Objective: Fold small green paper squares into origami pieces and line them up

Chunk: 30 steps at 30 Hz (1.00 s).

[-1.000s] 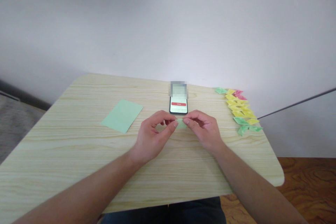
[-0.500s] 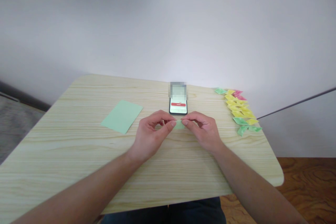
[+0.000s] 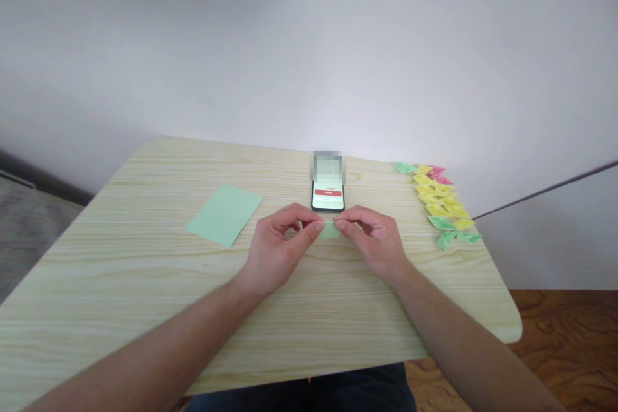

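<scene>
A small folded green paper [image 3: 330,230] is pinched between both hands just above the wooden table [image 3: 145,309]. My left hand [image 3: 277,248] grips its left end with thumb and forefinger closed. My right hand [image 3: 374,241] pinches its right end the same way. Most of the paper is hidden by my fingers. A black phone [image 3: 328,190] with a lit screen lies flat just beyond the hands.
A flat pale green sheet [image 3: 224,214] lies to the left of my hands. Several folded yellow, green and pink paper pieces [image 3: 441,203] sit in a row by the table's right edge. A wall rises behind the table; wooden floor shows at lower right.
Both hands shifted very slightly toward me with the green paper still pinched between them; otherwise nothing has moved.
</scene>
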Tool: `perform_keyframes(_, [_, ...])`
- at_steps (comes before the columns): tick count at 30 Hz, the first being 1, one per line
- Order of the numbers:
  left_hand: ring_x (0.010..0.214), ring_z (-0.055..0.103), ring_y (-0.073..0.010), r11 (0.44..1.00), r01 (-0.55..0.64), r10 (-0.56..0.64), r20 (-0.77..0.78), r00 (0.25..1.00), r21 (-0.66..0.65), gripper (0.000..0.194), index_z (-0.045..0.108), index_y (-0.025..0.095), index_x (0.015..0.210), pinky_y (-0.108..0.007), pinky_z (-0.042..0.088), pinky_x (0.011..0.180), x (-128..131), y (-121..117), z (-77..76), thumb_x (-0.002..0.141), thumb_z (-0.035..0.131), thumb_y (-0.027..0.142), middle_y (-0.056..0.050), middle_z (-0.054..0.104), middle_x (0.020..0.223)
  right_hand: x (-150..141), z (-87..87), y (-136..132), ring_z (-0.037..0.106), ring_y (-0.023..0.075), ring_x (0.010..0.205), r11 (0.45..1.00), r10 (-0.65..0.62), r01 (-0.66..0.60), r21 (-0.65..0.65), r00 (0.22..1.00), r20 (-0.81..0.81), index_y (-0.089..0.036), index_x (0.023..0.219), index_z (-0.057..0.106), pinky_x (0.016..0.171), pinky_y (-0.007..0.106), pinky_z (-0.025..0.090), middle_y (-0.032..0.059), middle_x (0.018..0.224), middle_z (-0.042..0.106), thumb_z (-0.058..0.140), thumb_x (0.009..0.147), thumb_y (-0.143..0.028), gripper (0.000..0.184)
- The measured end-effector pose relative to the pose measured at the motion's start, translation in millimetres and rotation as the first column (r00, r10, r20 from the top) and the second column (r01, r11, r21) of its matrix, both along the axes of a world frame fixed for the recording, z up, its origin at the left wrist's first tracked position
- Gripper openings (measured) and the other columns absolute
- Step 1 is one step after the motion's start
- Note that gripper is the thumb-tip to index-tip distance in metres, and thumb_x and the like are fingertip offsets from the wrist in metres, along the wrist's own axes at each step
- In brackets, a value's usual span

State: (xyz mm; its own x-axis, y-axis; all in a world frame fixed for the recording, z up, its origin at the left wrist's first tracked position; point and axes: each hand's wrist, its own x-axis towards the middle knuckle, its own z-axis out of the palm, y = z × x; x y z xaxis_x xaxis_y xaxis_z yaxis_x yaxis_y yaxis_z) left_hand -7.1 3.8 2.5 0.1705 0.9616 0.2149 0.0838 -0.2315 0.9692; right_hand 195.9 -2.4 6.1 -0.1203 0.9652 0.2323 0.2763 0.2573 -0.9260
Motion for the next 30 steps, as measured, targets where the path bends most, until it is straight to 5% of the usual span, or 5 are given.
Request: perform_keyframes(30, [0.072, 0.059, -0.016, 0.994, 0.0, 0.007, 0.067, 0.998, -0.105, 0.014, 0.071, 0.019, 0.078, -0.03, 0.046, 0.068, 0.8, 1.3, 0.9, 0.085, 0.075, 0.031, -0.002, 0.067, 0.076, -0.3, -3.2, 0.9, 0.071, 0.0187, 0.082, 0.996, -0.008, 0.004, -0.09, 0.999, -0.044, -0.024, 0.093, 0.08, 0.077, 0.031, 0.056, 0.0026, 0.09, 0.079, 0.077, 0.086, -0.037, 0.015])
